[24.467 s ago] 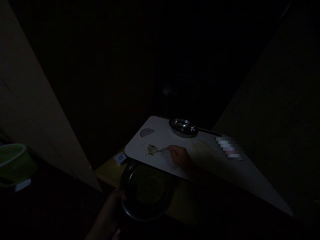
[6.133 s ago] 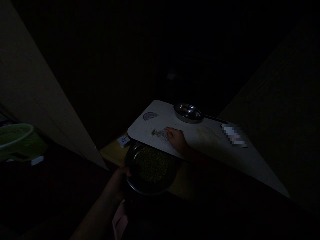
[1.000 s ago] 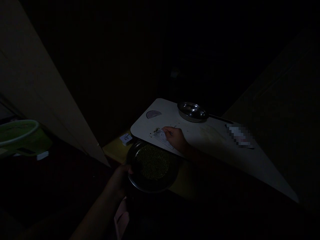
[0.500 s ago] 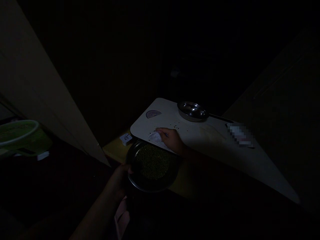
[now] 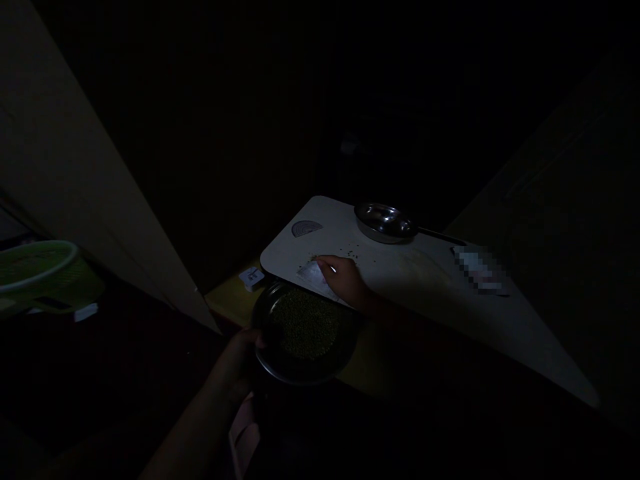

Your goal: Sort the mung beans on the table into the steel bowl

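Left grip (image 5: pixel 239 363) clamped on round dark steel plate (image 5: pixel 305 379) of green mung beans (image 5: pixel 306 325), held just beside white cutting board (image 5: pixel 300 243); right grip (image 5: pixel 343 280) curled on folded white paper (image 5: pixel 311 275) atop that board, closure unclear; risk: a slackened left grip tips the plate, spilling beans.

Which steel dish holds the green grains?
The dark round dish gripped by the left hand, below the white board; the steel bowl up on the board looks empty.

Two hands (image 5: pixel 239 363) (image 5: pixel 343 280), two steel bowls (image 5: pixel 305 379) (image 5: pixel 385 223), one cutting board (image 5: pixel 425 280), one onion half (image 5: pixel 307 228)
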The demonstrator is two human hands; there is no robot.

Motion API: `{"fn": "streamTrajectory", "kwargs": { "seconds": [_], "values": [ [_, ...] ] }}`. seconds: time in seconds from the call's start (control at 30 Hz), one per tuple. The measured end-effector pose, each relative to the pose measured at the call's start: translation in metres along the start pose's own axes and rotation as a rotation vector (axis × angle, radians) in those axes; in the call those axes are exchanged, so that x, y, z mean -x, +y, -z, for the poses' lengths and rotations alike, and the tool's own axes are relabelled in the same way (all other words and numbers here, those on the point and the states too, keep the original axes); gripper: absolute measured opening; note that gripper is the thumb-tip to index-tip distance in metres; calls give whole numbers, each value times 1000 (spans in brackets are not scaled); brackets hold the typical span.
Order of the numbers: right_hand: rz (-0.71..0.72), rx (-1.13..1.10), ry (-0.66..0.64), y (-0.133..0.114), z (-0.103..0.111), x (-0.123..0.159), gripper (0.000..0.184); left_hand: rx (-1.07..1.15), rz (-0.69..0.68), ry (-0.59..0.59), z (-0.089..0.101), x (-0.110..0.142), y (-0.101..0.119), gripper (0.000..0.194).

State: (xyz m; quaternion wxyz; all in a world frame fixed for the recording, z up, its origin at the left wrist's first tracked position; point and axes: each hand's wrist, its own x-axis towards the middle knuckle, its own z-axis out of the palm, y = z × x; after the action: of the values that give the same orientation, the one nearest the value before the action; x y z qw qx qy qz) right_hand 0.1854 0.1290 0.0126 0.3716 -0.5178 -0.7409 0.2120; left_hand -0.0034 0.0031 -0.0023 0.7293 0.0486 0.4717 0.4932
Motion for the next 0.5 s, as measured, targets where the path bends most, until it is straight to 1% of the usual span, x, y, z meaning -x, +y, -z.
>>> {"fn": "streamTrajectory", "kwargs": {
  "seconds": [0.07, 0.17, 0.23, 0.3, 0.4, 0.5],
  "values": [
    [-8, 22, -16, -3, 1, 0, 27, -67, -17, 36, -2, 1, 0, 22],
    [27, 59, -45, -12, 2, 1, 28, -95, -6, 78, -6, 4, 2, 22],
    [45, 80, -67, -17, 1, 0, 28, -86, 8, 82, -8, 5, 2, 21],
    [26, 97, -72, -20, 0, 0, 28, -77, 5, 76, -7, 6, 3, 20],
    [-23, 127, -46, -18, 2, 0, 28, -76, -15, 64, -5, 4, 2, 18],
    [1, 127, -28, -12, 7, 1, 27, -75, -9, 41, -2, 2, 1, 19]
  ]
}}
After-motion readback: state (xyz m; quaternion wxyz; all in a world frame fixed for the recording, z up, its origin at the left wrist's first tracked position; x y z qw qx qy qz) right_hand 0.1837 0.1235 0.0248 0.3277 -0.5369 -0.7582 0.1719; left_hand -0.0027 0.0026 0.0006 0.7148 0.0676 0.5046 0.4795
